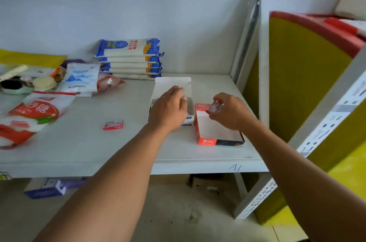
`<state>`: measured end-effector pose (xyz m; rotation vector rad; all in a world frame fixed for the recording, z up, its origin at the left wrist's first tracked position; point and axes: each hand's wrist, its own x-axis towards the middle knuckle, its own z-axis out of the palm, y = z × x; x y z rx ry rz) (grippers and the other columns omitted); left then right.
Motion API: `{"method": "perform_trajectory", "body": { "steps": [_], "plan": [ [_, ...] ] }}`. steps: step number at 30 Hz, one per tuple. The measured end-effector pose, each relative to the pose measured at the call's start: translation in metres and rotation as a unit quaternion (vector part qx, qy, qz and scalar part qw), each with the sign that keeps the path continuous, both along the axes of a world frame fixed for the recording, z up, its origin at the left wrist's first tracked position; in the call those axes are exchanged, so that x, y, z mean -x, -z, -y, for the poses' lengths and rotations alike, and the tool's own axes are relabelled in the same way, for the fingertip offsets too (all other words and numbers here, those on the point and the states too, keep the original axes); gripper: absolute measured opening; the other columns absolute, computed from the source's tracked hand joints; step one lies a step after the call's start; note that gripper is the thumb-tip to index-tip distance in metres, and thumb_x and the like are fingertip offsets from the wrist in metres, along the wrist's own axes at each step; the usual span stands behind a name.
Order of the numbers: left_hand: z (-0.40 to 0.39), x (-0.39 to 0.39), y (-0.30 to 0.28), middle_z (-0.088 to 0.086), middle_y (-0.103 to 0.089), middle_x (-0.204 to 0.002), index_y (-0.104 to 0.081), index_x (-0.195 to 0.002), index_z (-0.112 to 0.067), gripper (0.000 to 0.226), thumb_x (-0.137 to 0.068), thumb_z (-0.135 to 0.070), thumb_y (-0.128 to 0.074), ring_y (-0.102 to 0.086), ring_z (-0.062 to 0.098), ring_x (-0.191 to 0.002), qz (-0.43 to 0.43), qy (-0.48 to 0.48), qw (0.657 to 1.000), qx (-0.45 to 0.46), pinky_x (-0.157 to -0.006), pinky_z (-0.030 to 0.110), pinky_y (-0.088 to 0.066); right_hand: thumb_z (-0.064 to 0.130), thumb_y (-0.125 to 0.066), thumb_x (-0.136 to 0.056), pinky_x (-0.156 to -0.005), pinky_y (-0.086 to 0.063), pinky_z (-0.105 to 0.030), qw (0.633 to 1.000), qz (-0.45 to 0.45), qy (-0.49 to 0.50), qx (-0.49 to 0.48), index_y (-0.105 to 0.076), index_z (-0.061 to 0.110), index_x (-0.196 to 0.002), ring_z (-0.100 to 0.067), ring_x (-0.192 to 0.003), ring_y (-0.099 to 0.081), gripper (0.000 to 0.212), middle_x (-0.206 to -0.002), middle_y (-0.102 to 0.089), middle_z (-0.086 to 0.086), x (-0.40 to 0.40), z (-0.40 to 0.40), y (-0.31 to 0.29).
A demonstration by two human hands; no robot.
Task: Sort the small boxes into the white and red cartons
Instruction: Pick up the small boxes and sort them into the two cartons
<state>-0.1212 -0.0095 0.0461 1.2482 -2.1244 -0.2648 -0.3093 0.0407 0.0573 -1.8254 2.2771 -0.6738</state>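
Head camera, looking down: we see both our bare forearms reaching over a white shelf (79, 142). Our left hand (168, 111) lies palm down over the white carton (189, 121), an open box with its lid flap standing up behind it; the fingers are bent down into the carton's opening, and we cannot tell whether they hold anything. Our right hand (230, 112) pinches a small red and white box (214, 107) between thumb and fingertips, holding it over the far end of the red carton (206, 140). That red carton sits just to the right of the white one, open at the top, its inside pale. Another small red box (112, 124) lies flat on the shelf, well to the left of both cartons. Farther left sit a red and white bag (33, 115) with large printed characters, a white and blue pouch (81, 79), and, against the back wall, a stack of blue and white packets (130, 59). A yellow panel with a red top edge (301, 75) stands to the right of the shelf frame.
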Motion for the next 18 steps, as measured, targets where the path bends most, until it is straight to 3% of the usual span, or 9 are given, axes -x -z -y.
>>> {"method": "perform_trajectory", "body": {
  "steps": [7,12,15,18],
  "plan": [
    [-0.012,0.011,0.001,0.004,-0.056,-0.13,-0.052,-0.125,-0.013,0.033,-0.097,-0.026,-0.038,-0.055,0.028,-0.113,0.013,0.015,1.0,0.009,-0.087,0.038,-0.043,0.026,-0.078,-0.075,-0.088,-0.049,-0.033,0.998,0.026,-0.022,-0.049,-0.056,0.029,-0.131,-0.023,-0.114,-0.054,0.06,-0.131,-0.056,0.003,0.007,-0.002,0.011],
    [-0.001,-0.037,0.0,0.003,-0.054,-0.134,-0.049,-0.128,-0.015,0.035,-0.098,-0.028,-0.038,-0.054,0.026,-0.115,0.005,-0.041,0.999,0.006,-0.088,0.035,-0.043,0.026,-0.077,-0.075,-0.087,-0.051,-0.035,0.997,0.042,-0.058,0.019,-0.063,0.025,-0.12,-0.022,-0.111,-0.055,0.047,-0.123,-0.059,0.002,-0.037,0.016,0.007],
    [0.005,-0.081,0.001,0.006,-0.055,-0.133,-0.049,-0.128,-0.014,0.034,-0.098,-0.027,-0.039,-0.054,0.026,-0.116,0.003,-0.089,0.996,0.004,-0.085,0.033,-0.04,0.027,-0.068,-0.07,-0.089,-0.05,-0.036,0.986,0.018,-0.136,0.093,-0.07,0.018,-0.108,-0.026,-0.106,-0.059,0.04,-0.112,-0.067,-0.004,-0.086,0.03,0.001],
    [0.009,-0.126,0.002,0.006,-0.055,-0.135,-0.049,-0.13,-0.016,0.035,-0.098,-0.028,-0.039,-0.053,0.026,-0.12,0.007,-0.147,0.989,-0.015,-0.089,0.036,-0.042,0.029,-0.067,-0.071,-0.097,-0.046,-0.037,0.976,-0.03,-0.194,0.098,-0.067,0.018,-0.116,-0.026,-0.119,-0.052,0.046,-0.12,-0.065,-0.006,-0.141,0.047,0.002]
  ]
}}
